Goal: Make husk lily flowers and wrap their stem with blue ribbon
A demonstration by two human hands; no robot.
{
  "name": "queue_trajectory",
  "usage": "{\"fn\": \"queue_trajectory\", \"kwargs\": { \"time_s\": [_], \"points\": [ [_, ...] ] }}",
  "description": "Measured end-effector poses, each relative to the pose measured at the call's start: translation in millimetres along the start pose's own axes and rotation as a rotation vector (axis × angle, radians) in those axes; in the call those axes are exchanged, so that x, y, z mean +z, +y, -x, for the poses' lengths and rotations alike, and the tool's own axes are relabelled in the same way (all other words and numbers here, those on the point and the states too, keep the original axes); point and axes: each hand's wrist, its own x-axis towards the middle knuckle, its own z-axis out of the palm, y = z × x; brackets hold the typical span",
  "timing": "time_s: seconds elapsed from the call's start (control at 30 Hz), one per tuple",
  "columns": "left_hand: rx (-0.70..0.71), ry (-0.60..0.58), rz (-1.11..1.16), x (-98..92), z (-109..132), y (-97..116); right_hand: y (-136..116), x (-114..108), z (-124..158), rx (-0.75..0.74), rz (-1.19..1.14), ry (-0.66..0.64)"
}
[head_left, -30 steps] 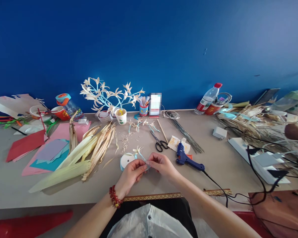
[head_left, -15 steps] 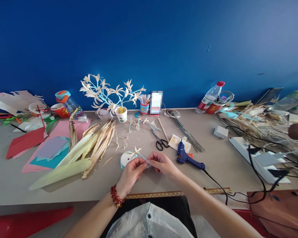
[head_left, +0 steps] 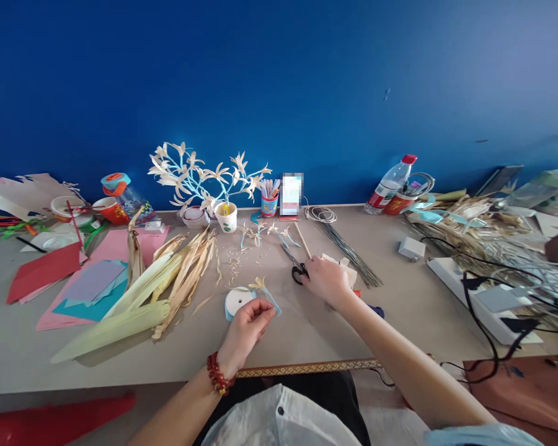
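My left hand [head_left: 251, 322] pinches light blue tape by the stem of a small flower [head_left: 261, 285] with pale husk petals. The blue-wrapped stem [head_left: 274, 302] slants down just past my fingertips. A white-sided roll of blue tape [head_left: 238, 301] sits on the table beside that hand. Further right, my right hand [head_left: 328, 280] is over the black-handled scissors [head_left: 299, 272], its fingers closed at the right handle loop and partly hidden. The blades point away from me. The hot glue gun [head_left: 376, 311] is mostly covered by my right forearm.
Corn husks [head_left: 167, 291] and coloured paper [head_left: 93, 285] lie left. Behind are small finished flowers [head_left: 255, 234], a cup [head_left: 226, 218] of flower branches and wires [head_left: 351, 254]. A power strip [head_left: 465, 297] with cables and a leaning bottle [head_left: 390, 186] are at the right.
My right hand has left the flower stem and moved right and forward to the scissors. My left hand stays in place, pinching. The flower has tilted slightly.
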Motion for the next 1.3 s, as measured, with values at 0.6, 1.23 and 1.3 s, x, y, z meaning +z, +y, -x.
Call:
{"fn": "queue_trajectory", "kwargs": {
  "time_s": [0.6,1.23,1.3],
  "points": [
    [-0.106,-0.039,-0.032,2.0,-1,10,-2,-5,-23,-0.024,-0.270,-0.145],
    [-0.207,-0.150,-0.256,-1.3,-8,18,30,23,138,0.099,-1.164,-0.643],
    [-0.215,-0.144,-0.274,-0.5,-9,18,26,26,143,0.093,-1.145,-0.673]
  ]
}}
